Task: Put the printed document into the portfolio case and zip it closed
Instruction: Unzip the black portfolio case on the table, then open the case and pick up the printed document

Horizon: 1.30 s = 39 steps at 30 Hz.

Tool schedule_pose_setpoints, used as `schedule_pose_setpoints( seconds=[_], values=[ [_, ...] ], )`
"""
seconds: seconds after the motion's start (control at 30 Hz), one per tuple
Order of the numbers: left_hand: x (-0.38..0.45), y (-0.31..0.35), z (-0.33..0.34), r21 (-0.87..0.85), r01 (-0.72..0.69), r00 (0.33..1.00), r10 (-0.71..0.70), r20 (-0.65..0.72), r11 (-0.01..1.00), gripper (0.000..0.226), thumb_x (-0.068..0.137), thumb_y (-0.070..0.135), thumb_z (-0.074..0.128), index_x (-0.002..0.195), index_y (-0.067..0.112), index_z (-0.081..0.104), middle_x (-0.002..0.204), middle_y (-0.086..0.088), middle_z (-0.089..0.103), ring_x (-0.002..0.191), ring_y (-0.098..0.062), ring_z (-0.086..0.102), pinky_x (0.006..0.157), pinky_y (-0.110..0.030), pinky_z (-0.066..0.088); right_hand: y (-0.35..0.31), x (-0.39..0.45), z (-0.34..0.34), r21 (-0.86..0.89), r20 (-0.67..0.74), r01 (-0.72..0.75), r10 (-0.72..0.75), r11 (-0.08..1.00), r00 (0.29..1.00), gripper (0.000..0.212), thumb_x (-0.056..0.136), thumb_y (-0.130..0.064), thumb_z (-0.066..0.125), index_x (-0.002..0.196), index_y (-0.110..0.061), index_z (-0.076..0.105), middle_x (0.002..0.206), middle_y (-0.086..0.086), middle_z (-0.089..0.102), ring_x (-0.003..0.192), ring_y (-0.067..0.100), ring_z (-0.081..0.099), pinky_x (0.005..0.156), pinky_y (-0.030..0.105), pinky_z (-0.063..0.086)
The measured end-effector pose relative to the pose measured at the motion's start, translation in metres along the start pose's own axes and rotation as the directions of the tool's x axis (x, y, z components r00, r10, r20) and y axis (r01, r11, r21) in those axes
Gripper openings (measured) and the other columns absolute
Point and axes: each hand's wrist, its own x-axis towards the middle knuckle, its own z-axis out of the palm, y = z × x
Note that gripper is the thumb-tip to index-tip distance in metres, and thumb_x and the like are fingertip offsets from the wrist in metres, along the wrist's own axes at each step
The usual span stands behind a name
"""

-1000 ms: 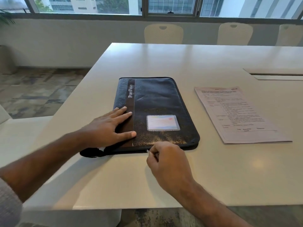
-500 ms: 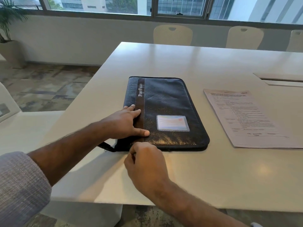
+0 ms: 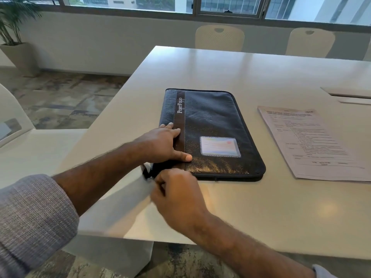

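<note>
White table (image 3: 261, 207), left hand (image 3: 160, 144) flat on portfolio case (image 3: 214, 117), right hand (image 3: 176, 199) curled at its corner

The portfolio case (image 3: 212, 125) lies flat on the table (image 3: 251, 207), with the printed document (image 3: 309, 143) to its right, apart. Two chairs (image 3: 219, 38) stand behind the table's far edge.

We are in an office meeting room: a long pale table (image 3: 241, 77) with matching chairs (image 3: 219, 38) along its far edge, a potted plant (image 3: 14, 27), and windows (image 3: 228, 6) facing tower blocks.
</note>
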Motion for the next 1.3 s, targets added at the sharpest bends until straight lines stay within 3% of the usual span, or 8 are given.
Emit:
schedule_pose_setpoints(
  seconds=[0.13, 0.23, 0.4, 0.53, 0.7, 0.87, 1.13, 1.3],
  values=[
    [-0.001, 0.002, 0.001, -0.014, 0.007, 1.0, -0.007, 0.004, 1.0, 0.116, 0.065, 0.077, 0.064, 0.155, 0.021, 0.017, 0.165, -0.004, 0.004, 0.151, -0.022, 0.007, 0.121, -0.04, 0.015, -0.013, 0.001, 0.013, 0.03, 0.017, 0.03, -0.031, 0.999, 0.999, 0.015, 0.087, -0.022, 0.056, 0.083, -0.011, 0.065, 0.081, 0.004, 0.065, 0.062, 0.018, 0.052, 0.053, 0.025, 0.037],
    [-0.003, -0.001, 0.002, -0.053, 0.0, 1.0, -0.001, -0.022, 0.999, 0.115, 0.064, 0.076, 0.066, 0.155, 0.023, 0.019, 0.165, -0.002, 0.005, 0.15, -0.02, 0.009, 0.12, -0.038, 0.016, -0.011, 0.005, 0.012, 0.013, 0.033, 0.028, -0.028, 1.0, 0.999, 0.016, 0.088, -0.02, 0.054, 0.084, -0.01, 0.065, 0.083, 0.007, 0.067, 0.068, 0.025, 0.058, 0.061, 0.036, 0.05],
    [-0.01, -0.002, 0.006, -0.151, -0.05, 0.992, 0.031, -0.123, 0.987, 0.104, 0.065, 0.071, 0.07, 0.149, 0.023, 0.035, 0.163, 0.001, 0.019, 0.147, -0.017, 0.018, 0.112, -0.029, 0.02, -0.003, 0.003, 0.0, 0.065, 0.088, 0.083, -0.089, 0.994, 0.992, 0.026, 0.09, -0.032, 0.057, 0.071, -0.014, 0.058, 0.069, -0.002, 0.06, 0.059, 0.017, 0.051, 0.056, 0.03, 0.043],
    [-0.024, 0.002, 0.018, -0.132, -0.035, 0.981, 0.009, -0.193, 0.991, 0.097, 0.069, 0.076, 0.061, 0.148, 0.026, 0.037, 0.163, -0.007, 0.019, 0.15, -0.029, 0.007, 0.118, -0.041, 0.013, 0.027, -0.002, -0.039, 0.099, -0.09, 0.04, -0.031, 0.994, 0.996, 0.024, 0.086, -0.04, 0.061, 0.079, -0.02, 0.071, 0.066, -0.009, 0.062, 0.059, 0.005, 0.055, 0.058, 0.027, 0.046],
    [-0.043, 0.022, 0.03, -0.126, 0.024, 0.994, -0.038, -0.107, 0.992, 0.131, 0.039, 0.103, 0.04, 0.151, 0.036, 0.023, 0.165, -0.006, 0.006, 0.149, -0.037, -0.002, 0.119, -0.052, 0.015, 0.089, -0.001, -0.095, -0.027, -0.487, -0.195, 0.157, 0.98, 0.859, 0.012, 0.084, -0.03, 0.066, 0.082, -0.018, 0.068, 0.078, -0.004, 0.062, 0.077, 0.016, 0.056, 0.068, 0.033, 0.047],
    [-0.044, 0.032, 0.041, -0.023, 0.015, 0.999, -0.015, -0.034, 1.0, 0.152, 0.033, 0.096, 0.057, 0.155, 0.028, -0.005, 0.163, -0.006, -0.016, 0.145, -0.038, -0.024, 0.118, -0.051, 0.0, 0.123, 0.005, -0.108, -0.087, -0.34, -0.495, 0.441, 0.865, 0.831, 0.058, 0.083, -0.048, 0.063, 0.126, -0.009, 0.054, 0.111, 0.007, 0.06, 0.108, 0.027, 0.052, 0.091, 0.045, 0.047],
    [-0.042, 0.028, 0.044, -0.078, -0.033, 0.995, 0.025, -0.1, 0.996, 0.157, 0.023, 0.1, 0.052, 0.155, 0.03, 0.003, 0.165, -0.002, -0.01, 0.147, -0.034, -0.021, 0.12, -0.049, 0.002, 0.13, 0.01, -0.122, -0.139, -0.308, -0.626, 0.567, 0.767, 0.764, 0.056, 0.084, -0.052, 0.059, 0.115, -0.005, 0.055, 0.116, 0.015, 0.054, 0.106, 0.03, 0.049, 0.078, 0.037, 0.042],
    [-0.047, 0.024, 0.045, -0.14, -0.082, 0.989, 0.064, -0.132, 0.987, 0.151, 0.027, 0.099, 0.055, 0.155, 0.032, 0.01, 0.165, 0.005, -0.008, 0.147, -0.027, -0.022, 0.12, -0.048, 0.004, 0.134, 0.009, -0.132, -0.089, -0.283, -0.586, 0.543, 0.806, 0.79, 0.039, 0.083, -0.046, 0.068, 0.078, -0.008, 0.059, 0.072, 0.004, 0.06, 0.063, 0.015, 0.055, 0.049, 0.028, 0.037]
  ],
)
